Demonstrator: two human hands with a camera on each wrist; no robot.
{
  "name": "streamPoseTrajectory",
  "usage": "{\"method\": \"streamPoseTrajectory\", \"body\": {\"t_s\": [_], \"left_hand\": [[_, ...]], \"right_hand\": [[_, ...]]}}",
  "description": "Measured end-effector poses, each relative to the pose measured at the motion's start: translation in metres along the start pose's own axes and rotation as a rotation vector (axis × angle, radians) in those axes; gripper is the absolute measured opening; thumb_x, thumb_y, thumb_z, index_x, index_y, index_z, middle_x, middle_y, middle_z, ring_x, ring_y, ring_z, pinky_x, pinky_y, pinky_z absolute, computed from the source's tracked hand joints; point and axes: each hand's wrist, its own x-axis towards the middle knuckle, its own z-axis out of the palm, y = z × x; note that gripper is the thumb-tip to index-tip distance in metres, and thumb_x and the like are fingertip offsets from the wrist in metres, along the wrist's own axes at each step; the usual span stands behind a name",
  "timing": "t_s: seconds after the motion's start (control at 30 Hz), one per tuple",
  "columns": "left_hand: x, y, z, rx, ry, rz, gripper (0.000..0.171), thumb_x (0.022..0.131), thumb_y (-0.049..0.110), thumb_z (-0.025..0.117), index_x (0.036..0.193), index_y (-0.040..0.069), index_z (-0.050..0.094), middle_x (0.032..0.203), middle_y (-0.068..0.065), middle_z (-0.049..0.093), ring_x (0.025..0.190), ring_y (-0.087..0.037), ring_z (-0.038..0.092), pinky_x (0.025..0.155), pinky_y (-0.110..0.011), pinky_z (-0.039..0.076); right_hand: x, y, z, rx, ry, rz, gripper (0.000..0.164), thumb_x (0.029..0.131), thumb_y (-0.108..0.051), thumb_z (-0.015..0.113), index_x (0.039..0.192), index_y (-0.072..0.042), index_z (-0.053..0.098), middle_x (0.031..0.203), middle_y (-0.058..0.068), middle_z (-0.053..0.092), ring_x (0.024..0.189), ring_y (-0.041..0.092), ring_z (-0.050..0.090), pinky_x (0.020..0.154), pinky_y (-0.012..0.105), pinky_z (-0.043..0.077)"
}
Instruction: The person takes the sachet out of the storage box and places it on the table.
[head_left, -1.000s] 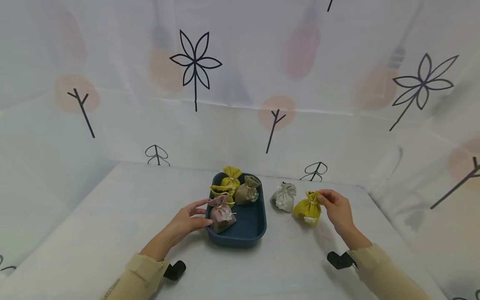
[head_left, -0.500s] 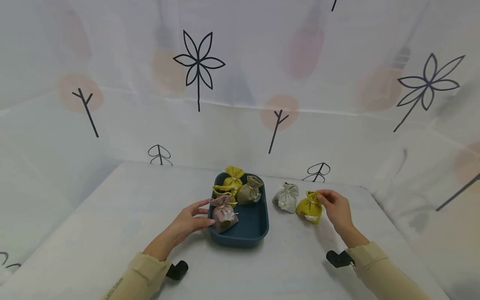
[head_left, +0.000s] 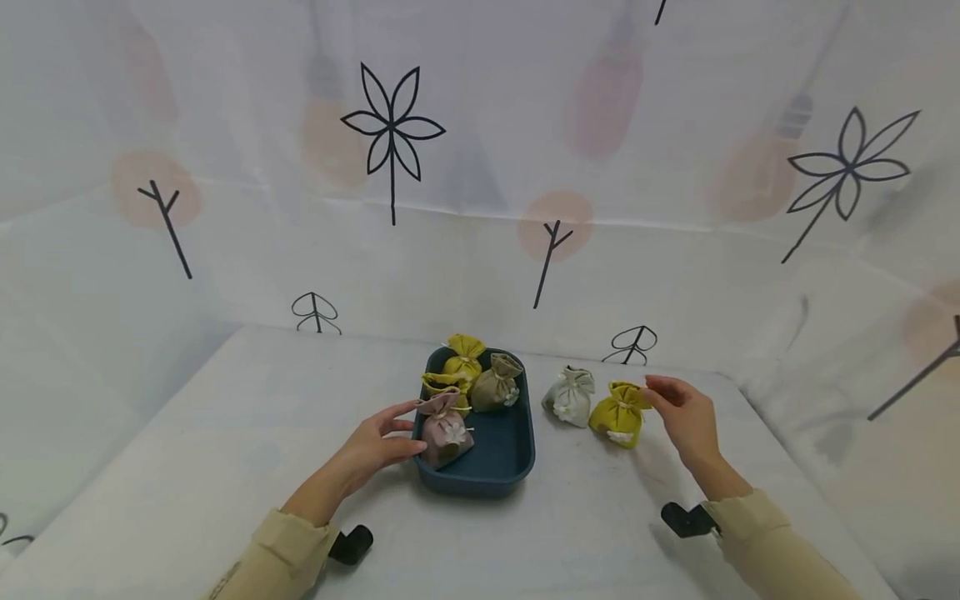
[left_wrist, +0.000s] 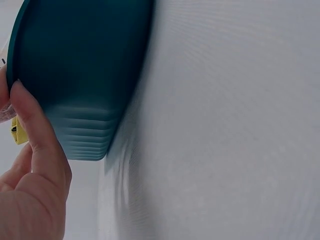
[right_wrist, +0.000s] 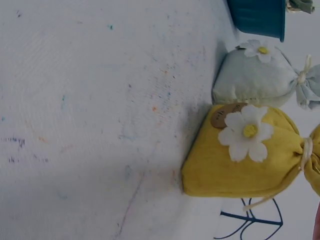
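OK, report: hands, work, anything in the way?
Left hand gripping rounded blue rectangular tray. Right hand at top of yellow cloth drawstring bag, contact unclear. Possible obstacle: pale grey cloth bag between yellow bag and tray.

High and back, the head camera faces forward and down over the tabletop; left wrist, tipped sideways, looks close along the blue tray; right wrist, tipped too, peers low at the yellow bag. Tray in all three views!
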Motion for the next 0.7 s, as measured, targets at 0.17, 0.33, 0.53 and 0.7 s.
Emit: {"method": "streamPoseTrajectory", "body": {"t_s": [0.17,0.33,0.53,0.7], "left_hand": [[0.0,0.001,0.0,0.01,-0.005,-0.008,0.072,0.076,0.013,0.077,0.14,0.015,0.043,0.125,-0.017,0.049,0.101,-0.024,0.057,0.083,-0.038,0.05],[-0.001,0.001,0.0,0.008,0.005,-0.009,0.072,0.076,0.011,0.077,0.14,0.014,0.043,0.125,-0.017,0.049,0.1,-0.023,0.057,0.082,-0.038,0.051],[-0.001,0.001,0.0,0.004,0.0,-0.002,0.072,0.077,0.011,0.077,0.14,0.014,0.043,0.125,-0.017,0.049,0.1,-0.024,0.057,0.083,-0.039,0.05],[-0.001,0.0,0.0,0.01,0.005,-0.005,0.072,0.077,0.011,0.077,0.14,0.014,0.043,0.125,-0.017,0.049,0.1,-0.024,0.057,0.082,-0.039,0.051]], "right_hand": [[-0.003,-0.002,-0.007,0.001,0.017,-0.008,0.044,0.084,-0.041,0.066,0.115,-0.01,0.064,0.11,0.003,0.064,0.094,0.009,0.058,0.069,0.013,0.046],[-0.033,-0.07,-0.023,0.072,-0.032,0.026,0.041,0.086,-0.033,0.067,0.113,-0.003,0.063,0.11,0.012,0.063,0.091,0.013,0.059,0.072,0.019,0.046],[-0.04,-0.075,-0.019,0.083,-0.038,0.038,0.042,0.086,-0.033,0.067,0.115,-0.003,0.062,0.111,0.011,0.062,0.09,0.01,0.059,0.072,0.014,0.047],[-0.019,-0.018,-0.001,0.12,-0.028,-0.017,0.045,0.082,-0.04,0.069,0.116,-0.011,0.064,0.112,0.003,0.063,0.094,0.011,0.059,0.074,0.015,0.048]]}}
